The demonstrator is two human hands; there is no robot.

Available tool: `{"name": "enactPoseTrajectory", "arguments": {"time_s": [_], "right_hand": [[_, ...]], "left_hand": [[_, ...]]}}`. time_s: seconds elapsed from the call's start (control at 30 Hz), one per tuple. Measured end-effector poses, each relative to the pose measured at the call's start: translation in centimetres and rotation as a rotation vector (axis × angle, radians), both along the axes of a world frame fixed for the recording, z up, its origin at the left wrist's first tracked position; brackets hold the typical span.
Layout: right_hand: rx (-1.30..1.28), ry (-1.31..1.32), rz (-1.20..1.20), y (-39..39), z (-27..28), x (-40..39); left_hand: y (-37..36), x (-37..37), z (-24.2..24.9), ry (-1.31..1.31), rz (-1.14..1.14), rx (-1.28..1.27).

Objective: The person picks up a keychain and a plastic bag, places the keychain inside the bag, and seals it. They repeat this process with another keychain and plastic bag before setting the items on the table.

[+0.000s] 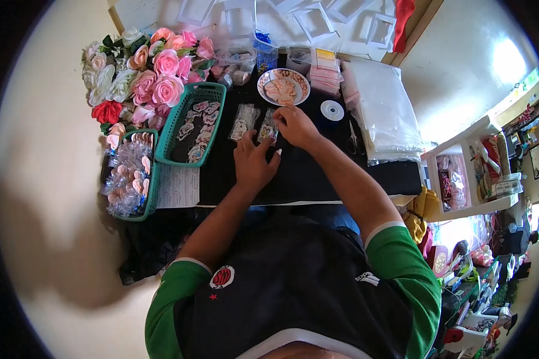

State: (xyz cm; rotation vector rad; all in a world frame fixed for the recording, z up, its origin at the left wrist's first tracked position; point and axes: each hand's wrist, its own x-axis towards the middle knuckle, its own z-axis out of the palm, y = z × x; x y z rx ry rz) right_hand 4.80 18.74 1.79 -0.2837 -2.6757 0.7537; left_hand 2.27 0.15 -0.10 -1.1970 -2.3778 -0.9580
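Note:
On the black table surface, my left hand [254, 163] has its fingers spread, the tips touching the lower end of a small clear plastic packet [268, 127] with colourful pieces inside. My right hand [297, 127] is curled at the packet's upper right edge, fingers pinched there; its fingertips are partly hidden. A second clear packet [244, 121] holding a pale cutout lies just left, near my left fingertips. Above my hands stands a patterned bowl [261, 96] with peach-coloured cutouts [279, 91].
At left, one green basket [165, 157] holds several cutouts; another green basket [152, 200] holds wrapped pieces. Artificial flowers [166, 63] are behind them. To the right are a white spool [332, 110], scissors [353, 139] and stacked clear plastic bags [389, 113].

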Motion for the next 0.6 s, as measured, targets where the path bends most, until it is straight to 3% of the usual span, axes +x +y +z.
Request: {"name": "enactPoseTrajectory", "arguments": {"time_s": [0.33, 0.43, 0.5, 0.6], "right_hand": [[0.152, 0.077, -0.096, -2.2, -0.1, 2.6], [0.123, 0.126, -0.086, -2.4, 0.1, 3.4], [0.082, 0.12, -0.025, -2.3, 0.5, 3.8], [0.044, 0.155, 0.05, -2.8, 0.9, 5.2]], "left_hand": [[-0.1, -0.2, 0.5, -0.088, -0.055, -0.071], [-0.3, -0.5, 0.6, -0.113, -0.174, 0.117], [-1.2, -1.2, 1.0, -0.174, -0.37, 0.348], [-3.6, -1.1, 3.3, -0.198, -0.438, 0.367]]}}
